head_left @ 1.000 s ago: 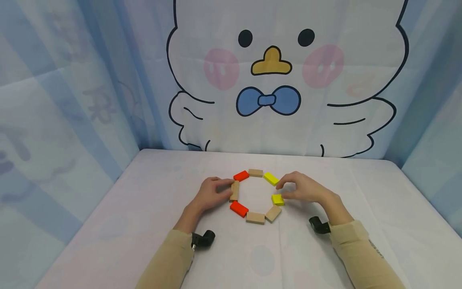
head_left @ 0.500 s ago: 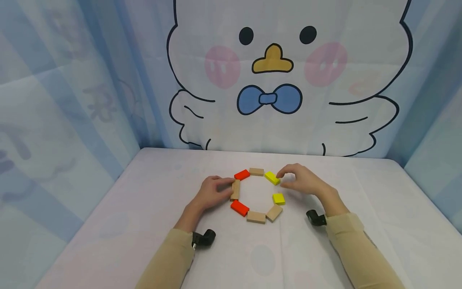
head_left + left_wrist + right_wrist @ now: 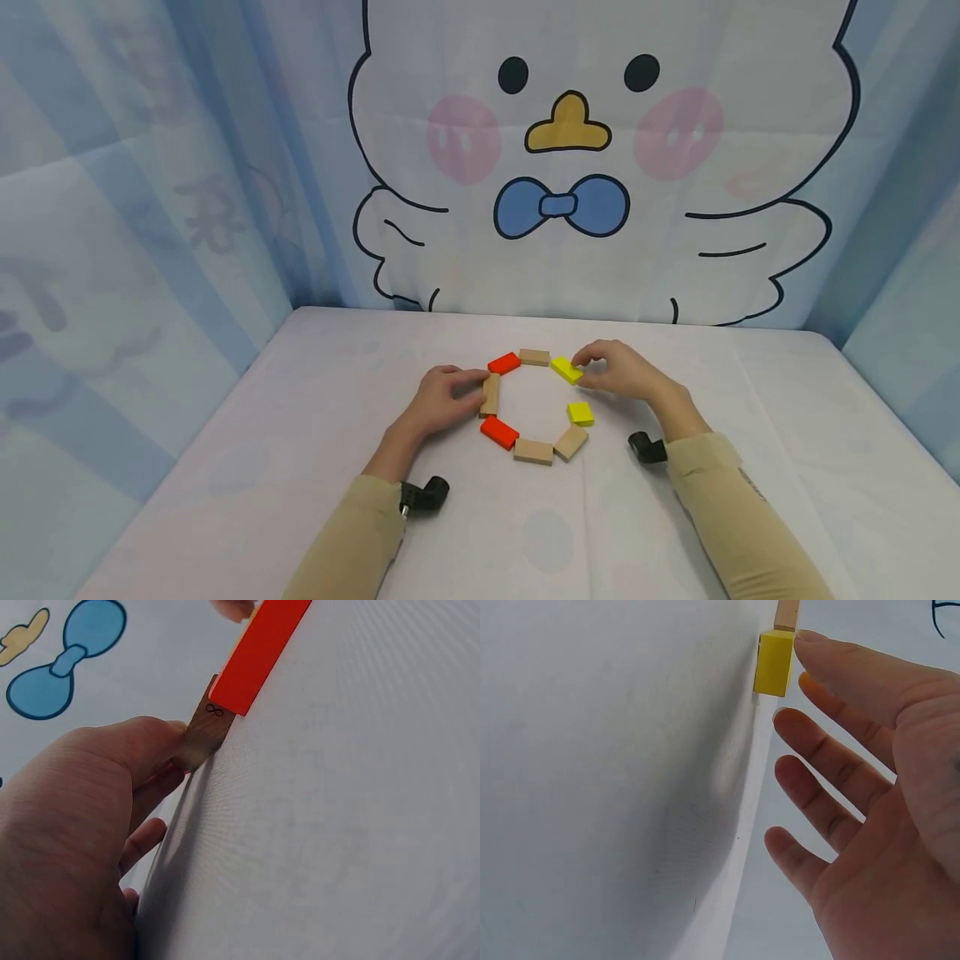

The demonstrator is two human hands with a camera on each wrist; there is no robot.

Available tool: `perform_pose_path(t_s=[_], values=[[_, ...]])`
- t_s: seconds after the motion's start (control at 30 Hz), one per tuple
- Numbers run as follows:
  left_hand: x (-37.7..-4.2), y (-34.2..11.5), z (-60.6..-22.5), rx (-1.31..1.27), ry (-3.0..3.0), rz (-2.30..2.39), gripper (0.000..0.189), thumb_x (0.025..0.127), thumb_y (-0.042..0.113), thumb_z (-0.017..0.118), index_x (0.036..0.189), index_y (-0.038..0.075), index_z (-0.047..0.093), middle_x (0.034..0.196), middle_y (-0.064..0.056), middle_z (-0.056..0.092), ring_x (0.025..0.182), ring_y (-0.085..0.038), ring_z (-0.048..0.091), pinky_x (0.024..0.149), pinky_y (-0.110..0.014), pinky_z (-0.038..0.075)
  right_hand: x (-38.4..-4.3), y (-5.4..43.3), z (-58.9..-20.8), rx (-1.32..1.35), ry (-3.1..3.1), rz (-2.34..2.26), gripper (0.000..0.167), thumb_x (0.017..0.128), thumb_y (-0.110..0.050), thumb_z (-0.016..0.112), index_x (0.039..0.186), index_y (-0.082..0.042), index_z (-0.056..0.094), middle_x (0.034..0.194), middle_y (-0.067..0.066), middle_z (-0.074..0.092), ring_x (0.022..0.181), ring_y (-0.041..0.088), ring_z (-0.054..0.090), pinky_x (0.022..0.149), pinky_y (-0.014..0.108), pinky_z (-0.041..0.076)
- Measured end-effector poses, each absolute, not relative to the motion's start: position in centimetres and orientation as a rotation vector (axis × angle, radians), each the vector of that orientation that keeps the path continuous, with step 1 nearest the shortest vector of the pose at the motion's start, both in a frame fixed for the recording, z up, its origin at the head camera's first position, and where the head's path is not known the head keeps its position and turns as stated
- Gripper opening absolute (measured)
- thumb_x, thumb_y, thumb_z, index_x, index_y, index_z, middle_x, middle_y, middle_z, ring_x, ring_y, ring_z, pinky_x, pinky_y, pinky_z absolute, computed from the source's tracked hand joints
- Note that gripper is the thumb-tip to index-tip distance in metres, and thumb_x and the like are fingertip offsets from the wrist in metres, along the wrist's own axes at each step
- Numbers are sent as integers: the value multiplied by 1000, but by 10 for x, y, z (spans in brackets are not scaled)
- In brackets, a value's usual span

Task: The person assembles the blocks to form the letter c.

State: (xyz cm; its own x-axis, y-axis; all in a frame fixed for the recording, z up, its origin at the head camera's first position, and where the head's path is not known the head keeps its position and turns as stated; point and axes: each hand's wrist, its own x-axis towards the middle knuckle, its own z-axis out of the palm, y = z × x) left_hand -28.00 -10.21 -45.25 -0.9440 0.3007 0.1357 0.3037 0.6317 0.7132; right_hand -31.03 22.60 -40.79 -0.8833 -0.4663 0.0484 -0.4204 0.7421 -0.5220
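Note:
Several small blocks lie in a ring on the cloth-covered table. My left hand (image 3: 442, 400) is on the ring's left side, its thumb and index finger pinching a plain wooden block (image 3: 207, 735) marked with a figure like an 8. A red block (image 3: 504, 363) sits at the far end of that one and another red block (image 3: 499, 432) at its near end. My right hand (image 3: 621, 369) reaches in from the right, thumb and index fingertips right at the outer end of the far yellow block (image 3: 566, 370). In the right wrist view its fingers are spread, beside the yellow block.
Along the back of the ring is a wooden block (image 3: 534, 357). A second yellow block (image 3: 581, 413) lies at the right, apart from the far yellow one. Two wooden blocks, one of them at the front (image 3: 533, 452), curve along the near side. A patterned curtain (image 3: 562, 275) hangs behind the table.
My right hand has moved from the nearer yellow block to the far one, its fingertips closing in on its outer end. My left hand stays in place on the wooden block.

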Motion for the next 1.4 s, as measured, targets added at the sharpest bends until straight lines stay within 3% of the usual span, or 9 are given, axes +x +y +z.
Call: perform_pose_path(t_s=[0.53,1.13,1.4], values=[[-280,-102,-451,-530,-2834,-1236,37,94,25,70,131,20,71,128,-9,61,123,-32,47,104,-51,39,-310,213,-404,-616,2883,-732,24,90,-12,74,113,-5,68,97,7,63,87,25,55,82,44,47],[-281,-103,-452,-528,-2835,-1236,37,94,26,69,130,21,71,126,-9,61,123,-31,47,104,-51,40,-309,208,-406,-589,2876,-752,25,92,-17,72,112,-4,67,92,5,61,81,22,54,73,36,46],[-280,-102,-452,-508,-2850,-1229,37,94,27,69,130,21,71,127,-9,60,123,-31,46,103,-52,40,-308,207,-406,-564,2877,-743,24,95,-18,68,114,-4,68,96,5,62,86,23,54,77,38,46]])
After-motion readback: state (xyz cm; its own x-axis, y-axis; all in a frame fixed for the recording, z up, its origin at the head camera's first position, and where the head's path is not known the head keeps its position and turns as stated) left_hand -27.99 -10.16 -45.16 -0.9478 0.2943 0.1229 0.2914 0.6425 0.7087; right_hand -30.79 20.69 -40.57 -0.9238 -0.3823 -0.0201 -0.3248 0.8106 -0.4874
